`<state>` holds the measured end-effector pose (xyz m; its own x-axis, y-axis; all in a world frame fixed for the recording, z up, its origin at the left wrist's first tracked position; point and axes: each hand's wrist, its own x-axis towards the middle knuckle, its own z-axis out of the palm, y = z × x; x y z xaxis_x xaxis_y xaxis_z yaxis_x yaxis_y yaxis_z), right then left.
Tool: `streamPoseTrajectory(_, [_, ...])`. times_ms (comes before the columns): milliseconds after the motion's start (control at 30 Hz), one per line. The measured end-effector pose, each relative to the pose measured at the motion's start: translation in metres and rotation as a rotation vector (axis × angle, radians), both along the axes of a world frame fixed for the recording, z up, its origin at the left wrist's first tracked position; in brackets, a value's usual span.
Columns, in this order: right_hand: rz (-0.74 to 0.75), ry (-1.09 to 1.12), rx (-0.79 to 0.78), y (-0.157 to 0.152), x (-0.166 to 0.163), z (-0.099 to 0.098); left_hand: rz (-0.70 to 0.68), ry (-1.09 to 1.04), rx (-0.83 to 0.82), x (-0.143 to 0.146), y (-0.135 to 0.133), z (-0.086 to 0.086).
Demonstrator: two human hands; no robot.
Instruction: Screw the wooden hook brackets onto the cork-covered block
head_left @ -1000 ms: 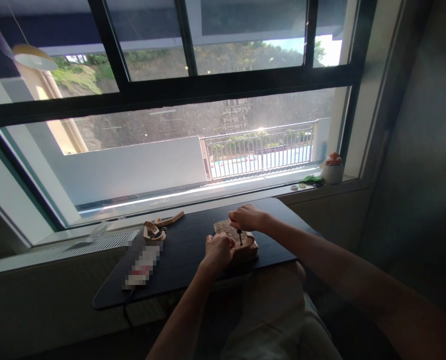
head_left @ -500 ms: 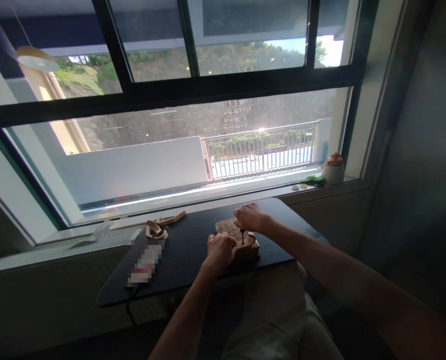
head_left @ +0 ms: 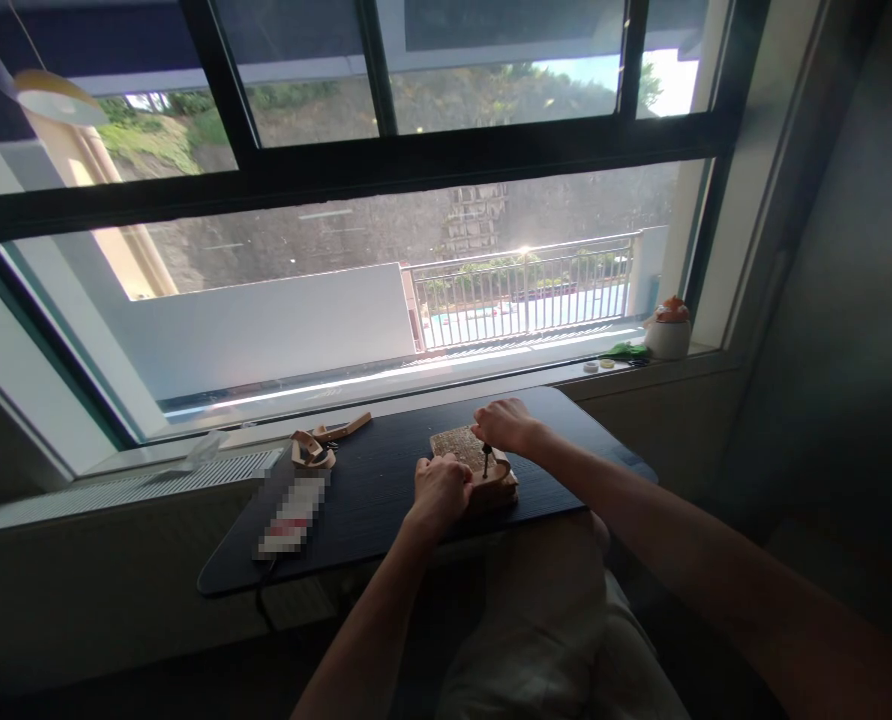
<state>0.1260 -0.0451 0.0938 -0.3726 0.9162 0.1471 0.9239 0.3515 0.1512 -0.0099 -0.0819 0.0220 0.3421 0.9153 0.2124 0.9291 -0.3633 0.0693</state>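
A brown wooden block (head_left: 457, 444) with a tan leather piece (head_left: 500, 480) on it lies on the dark tabletop (head_left: 371, 500). My left hand (head_left: 440, 492) is closed and presses down on the near left side of the block and leather. My right hand (head_left: 504, 424) is closed around a thin dark tool (head_left: 486, 459) that stands upright with its tip on the leather.
More tan leather pieces (head_left: 318, 447) lie at the table's far left, beside a blurred flat packet (head_left: 293, 513). A white and orange pot (head_left: 668, 330) and small items stand on the window sill at the right. The window is right behind the table.
My right hand and the tool have shifted slightly to the right along the leather. The view has dropped a little; my left hand keeps its hold.
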Motion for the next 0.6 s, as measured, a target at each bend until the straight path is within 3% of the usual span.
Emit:
streamPoseTrajectory(200, [0.039,0.003,-0.066,-0.005,0.002,0.015,-0.025,-0.037,0.051,-0.002,0.003,-0.003])
streamPoseTrajectory(400, [0.23,-0.043,0.04,-0.012,0.002,0.005,-0.019,-0.042,0.038,-0.002,0.001,-0.003])
streamPoseTrajectory(600, [0.1,0.02,0.07,-0.007,-0.009,-0.004,-0.021,-0.039,0.047,-0.002,0.001,-0.004])
